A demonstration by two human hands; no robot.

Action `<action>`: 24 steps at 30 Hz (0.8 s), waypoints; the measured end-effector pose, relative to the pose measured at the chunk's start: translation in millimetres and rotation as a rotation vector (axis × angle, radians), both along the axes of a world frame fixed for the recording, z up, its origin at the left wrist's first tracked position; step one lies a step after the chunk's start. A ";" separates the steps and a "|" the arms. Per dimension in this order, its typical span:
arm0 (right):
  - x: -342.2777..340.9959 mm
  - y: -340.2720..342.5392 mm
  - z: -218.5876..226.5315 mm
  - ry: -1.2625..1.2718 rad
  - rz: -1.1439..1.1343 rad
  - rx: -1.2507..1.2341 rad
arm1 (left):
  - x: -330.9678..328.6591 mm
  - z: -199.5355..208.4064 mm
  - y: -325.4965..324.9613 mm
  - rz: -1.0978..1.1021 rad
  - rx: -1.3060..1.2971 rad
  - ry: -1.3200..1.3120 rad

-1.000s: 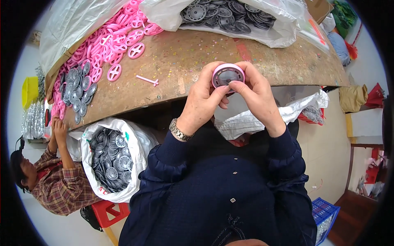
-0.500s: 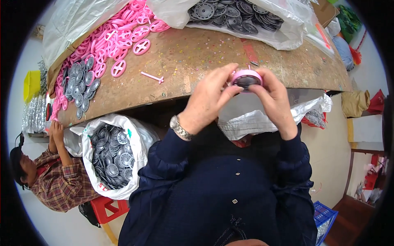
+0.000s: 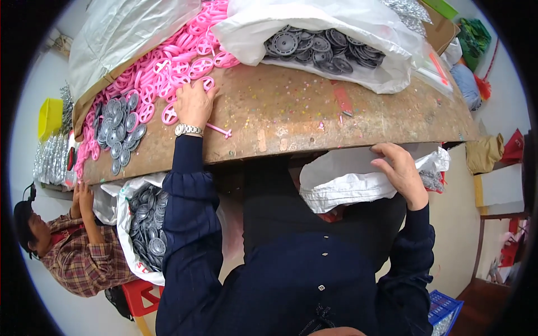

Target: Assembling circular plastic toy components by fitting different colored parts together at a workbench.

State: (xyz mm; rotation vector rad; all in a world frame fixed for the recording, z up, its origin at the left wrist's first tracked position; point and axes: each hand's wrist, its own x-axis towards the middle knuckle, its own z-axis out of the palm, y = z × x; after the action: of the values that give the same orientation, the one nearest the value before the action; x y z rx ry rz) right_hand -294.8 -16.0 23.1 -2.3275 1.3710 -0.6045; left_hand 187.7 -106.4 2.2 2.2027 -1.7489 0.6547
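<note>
My left hand (image 3: 194,105), with a metal watch (image 3: 189,130) at its wrist, reaches onto the table at the near edge of the heap of pink spoked rings (image 3: 140,75). Its fingers bend over a single pink ring (image 3: 207,83), partly covering it. My right hand (image 3: 399,172) hangs over a white sack (image 3: 350,190) under the table edge, fingers and thumb apart, holding nothing. A pink stick-shaped piece (image 3: 218,130) lies beside my left wrist. Grey discs (image 3: 117,131) are piled left of that hand.
A white bag (image 3: 386,81) spills more grey discs (image 3: 330,51) at the back. Another sack (image 3: 130,246) of discs stands low left, partly behind my arm. A person in a checked shirt (image 3: 89,260) works at the far left. A blue crate (image 3: 445,305) sits low right.
My hands have parted. The pink-rimmed dark disc they held is no longer in view. My left hand has moved left to the pink rings; my right has dropped over the white sack and opened.
</note>
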 end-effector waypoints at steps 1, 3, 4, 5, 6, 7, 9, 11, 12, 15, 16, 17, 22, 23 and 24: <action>3.1 -2.0 1.9 -0.072 -0.032 0.071 | -0.9 -1.8 -2.7 -0.005 -0.009 0.000; 13.2 -8.4 13.1 -0.160 -0.009 0.108 | -1.4 -5.7 -5.5 -0.015 -0.011 0.027; 17.4 -10.7 18.3 -0.189 -0.008 0.129 | -1.4 -6.0 -7.7 -0.014 -0.020 0.029; 22.2 -14.0 24.0 -0.217 -0.007 0.150 | -0.7 -5.4 -10.3 -0.018 -0.026 0.031; 28.1 -20.4 30.8 -0.233 -0.015 0.126 | 0.0 -5.0 -12.5 0.009 -0.019 0.072; 34.1 -27.8 33.0 -0.233 -0.015 0.123 | 0.5 -4.9 -12.5 0.038 -0.008 0.112; 43.0 -43.7 40.6 -0.292 -0.072 -0.011 | 1.1 -3.9 -15.1 0.050 -0.012 0.104; 50.2 -72.4 36.8 -0.289 -0.095 -0.067 | 2.9 -3.9 -15.6 0.066 0.008 0.096; 51.2 -90.1 30.1 -0.238 -0.102 -0.206 | 2.0 -4.1 -16.0 0.048 -0.002 0.105; 60.8 -131.7 14.7 -0.143 -0.150 -0.436 | -4.7 -1.2 -6.2 -0.024 -0.084 0.136; 65.8 -143.1 9.9 -0.102 -0.177 -0.509 | -6.8 1.0 -1.3 -0.043 -0.116 0.156; 66.7 -154.6 3.3 -0.102 -0.188 -0.526 | -14.1 7.7 5.2 -0.084 -0.124 0.200; 84.0 -189.6 -8.7 0.224 -0.311 -0.514 | -52.5 18.4 35.2 -0.410 -0.258 0.470; 85.7 -194.0 -13.0 0.331 -0.347 -0.494 | -67.4 21.0 42.6 -0.420 -0.242 0.511; 85.8 -199.4 -16.4 0.381 -0.358 -0.416 | -79.4 24.2 47.4 -0.464 -0.235 0.530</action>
State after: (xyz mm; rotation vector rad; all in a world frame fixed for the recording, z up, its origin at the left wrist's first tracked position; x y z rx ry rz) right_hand -209.0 -215.4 6.7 -2.6373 2.0322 -0.6149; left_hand 108.3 -59.0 26.3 1.5416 -1.6930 0.1358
